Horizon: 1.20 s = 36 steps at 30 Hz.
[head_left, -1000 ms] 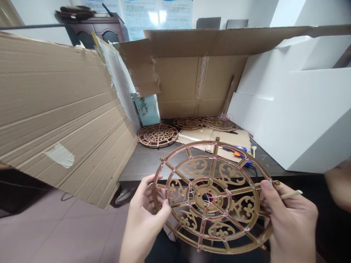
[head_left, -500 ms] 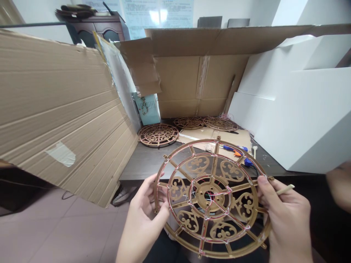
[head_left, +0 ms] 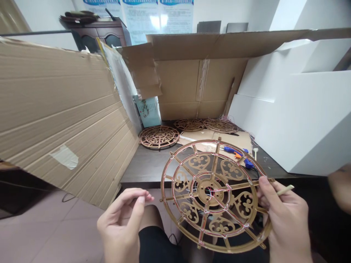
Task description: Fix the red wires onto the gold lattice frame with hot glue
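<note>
A round gold openwork frame (head_left: 210,190), with red and white wires along its rings and spokes, hangs above my lap. My right hand (head_left: 285,213) grips its right rim, thumb on the near face; a thin pale stick (head_left: 285,190) also pokes out between the fingers of this hand. To the left of the frame, apart from it, is my left hand (head_left: 124,219), its thumb and fingertips pressed together. Nothing shows between them. Behind the frame, a blue tool with an orange trigger (head_left: 233,150) lies on cardboard.
Similar round frames rest on the dark table (head_left: 148,164), one at left (head_left: 159,137) and others at the back. Cardboard walls (head_left: 68,109) and white panels (head_left: 296,120) enclose it. A light blue box (head_left: 150,111) stands behind. Another person's blurred hand (head_left: 340,186) is at far right.
My left hand has let go of the frame's left rim and moved left, its fingertips now together. My right hand keeps its grip. The view has tilted slightly upward.
</note>
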{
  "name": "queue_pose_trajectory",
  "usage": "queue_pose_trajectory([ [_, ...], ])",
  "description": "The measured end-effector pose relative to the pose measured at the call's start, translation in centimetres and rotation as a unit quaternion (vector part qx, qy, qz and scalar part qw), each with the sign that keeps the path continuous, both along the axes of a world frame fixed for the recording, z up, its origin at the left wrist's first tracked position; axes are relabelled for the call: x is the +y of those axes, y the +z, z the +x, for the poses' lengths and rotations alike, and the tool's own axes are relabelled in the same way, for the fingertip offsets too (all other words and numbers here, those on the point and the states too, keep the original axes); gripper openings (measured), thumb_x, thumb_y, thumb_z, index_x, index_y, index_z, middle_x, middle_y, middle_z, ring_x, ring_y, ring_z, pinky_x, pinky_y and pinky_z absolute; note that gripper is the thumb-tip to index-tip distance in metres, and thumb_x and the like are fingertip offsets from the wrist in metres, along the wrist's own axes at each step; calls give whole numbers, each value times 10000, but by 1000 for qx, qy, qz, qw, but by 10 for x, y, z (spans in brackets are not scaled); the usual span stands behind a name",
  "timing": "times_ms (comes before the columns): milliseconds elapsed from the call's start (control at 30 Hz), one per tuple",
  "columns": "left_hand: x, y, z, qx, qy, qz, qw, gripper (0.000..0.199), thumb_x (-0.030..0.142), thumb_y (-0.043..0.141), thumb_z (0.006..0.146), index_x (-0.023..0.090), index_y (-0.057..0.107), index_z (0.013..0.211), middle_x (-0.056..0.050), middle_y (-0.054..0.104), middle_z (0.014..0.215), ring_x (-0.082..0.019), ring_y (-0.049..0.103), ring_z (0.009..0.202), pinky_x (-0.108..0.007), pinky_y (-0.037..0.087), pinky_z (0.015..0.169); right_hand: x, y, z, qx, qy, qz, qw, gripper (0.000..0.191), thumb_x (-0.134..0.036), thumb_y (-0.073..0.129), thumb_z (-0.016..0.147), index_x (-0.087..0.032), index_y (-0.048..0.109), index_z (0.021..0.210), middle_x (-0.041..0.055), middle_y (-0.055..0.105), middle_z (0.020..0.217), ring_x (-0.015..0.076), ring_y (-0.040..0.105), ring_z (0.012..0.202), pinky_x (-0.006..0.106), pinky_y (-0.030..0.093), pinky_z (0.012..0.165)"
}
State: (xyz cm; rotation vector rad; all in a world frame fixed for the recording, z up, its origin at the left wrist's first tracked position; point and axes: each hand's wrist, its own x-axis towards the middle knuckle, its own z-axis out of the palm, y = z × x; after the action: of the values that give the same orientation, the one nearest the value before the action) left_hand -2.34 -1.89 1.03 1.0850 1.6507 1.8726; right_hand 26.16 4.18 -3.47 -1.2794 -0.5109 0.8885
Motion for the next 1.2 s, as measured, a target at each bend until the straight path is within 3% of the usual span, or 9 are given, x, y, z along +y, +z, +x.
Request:
queue_pose_trajectory([
  [100,-3,3,1,15,-46,29,998,71,264,733,885,230,721,823,7,675,801,-130,649,732,-223,557,707,1,-2,-1,-8,-6,0,1000,420,-486,946,612,-156,699,692,-21,534,578,76,451,479,185,399,389],
  [333,-6,0,4,10,-76,11,997,67,243,730,880,227,721,816,-15,641,864,-136,602,772,-214,501,650,-1,0,-1,10,-9,10,1000,351,-424,954,610,-179,737,737,-6,579,592,95,475,478,204,405,388],
  [633,-6,16,21,-10,-72,4,997,128,270,731,861,231,710,741,-16,632,796,-137,574,702,-234,461,611,-3,-2,0,22,-6,7,1000,337,-396,949,623,-179,757,793,-2,590,609,111,497,465,227,414,377],
  [800,-3,16,22,14,-70,-2,997,83,246,756,828,231,705,764,-8,635,808,-133,574,711,-221,464,604,-3,0,1,16,-5,5,1000,335,-420,942,633,-181,733,740,1,583,593,112,488,454,233,427,370],
  [900,1,13,22,33,-36,2,999,88,268,757,836,238,688,790,10,627,824,-129,583,749,-209,476,645,-3,1,0,21,-2,9,1000,350,-424,935,649,-174,712,750,-7,582,591,113,508,463,225,438,385],
  [1067,11,5,19,66,39,-67,995,196,405,739,866,215,692,848,4,662,834,-141,617,791,-228,499,760,0,2,-2,65,19,-3,998,389,-448,934,649,-173,675,742,-21,576,563,111,506,436,226,413,386],
  [1200,15,4,18,7,-34,-125,992,351,484,762,824,215,696,1040,-33,717,1004,-177,660,900,-244,530,794,2,5,-8,102,21,-6,995,409,-434,943,640,-170,638,710,-38,567,564,89,491,421,211,402,393],
])
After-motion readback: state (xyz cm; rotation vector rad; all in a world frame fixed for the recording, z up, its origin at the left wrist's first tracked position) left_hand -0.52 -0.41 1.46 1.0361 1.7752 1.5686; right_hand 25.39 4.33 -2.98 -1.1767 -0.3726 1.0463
